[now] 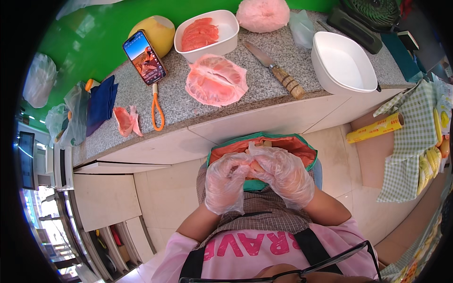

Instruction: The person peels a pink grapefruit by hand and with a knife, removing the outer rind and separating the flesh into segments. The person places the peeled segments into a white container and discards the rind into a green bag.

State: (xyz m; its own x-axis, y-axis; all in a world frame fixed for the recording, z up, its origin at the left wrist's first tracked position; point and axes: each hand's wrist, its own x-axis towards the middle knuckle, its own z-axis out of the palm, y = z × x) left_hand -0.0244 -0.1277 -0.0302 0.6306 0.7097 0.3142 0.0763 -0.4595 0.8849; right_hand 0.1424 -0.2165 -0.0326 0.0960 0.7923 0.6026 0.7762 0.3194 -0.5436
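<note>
In clear plastic gloves, my left hand (228, 182) and my right hand (288, 175) meet over a lined waste bag (262, 136). Both grip a small pink piece of pomelo (256, 166), mostly hidden by the fingers. On the granite counter (170, 102) ahead lies an opened, peeled pomelo part (216, 80). Left of it is a scrap of pomelo membrane (126, 121). Behind stands a white plastic tub (230, 30) holding pomelo flesh (200, 33). A wooden-handled knife (274, 69) lies to the right, beside another white tub (345, 63).
A phone (145, 58) with an orange strap leans on a yellow pomelo (159, 35). A peeled pomelo (263, 15) and plastic bag (301, 28) sit at the back. Blue cloth (102, 106) lies left. A fan (371, 14), cling film roll (375, 128) and bananas (428, 168) are right.
</note>
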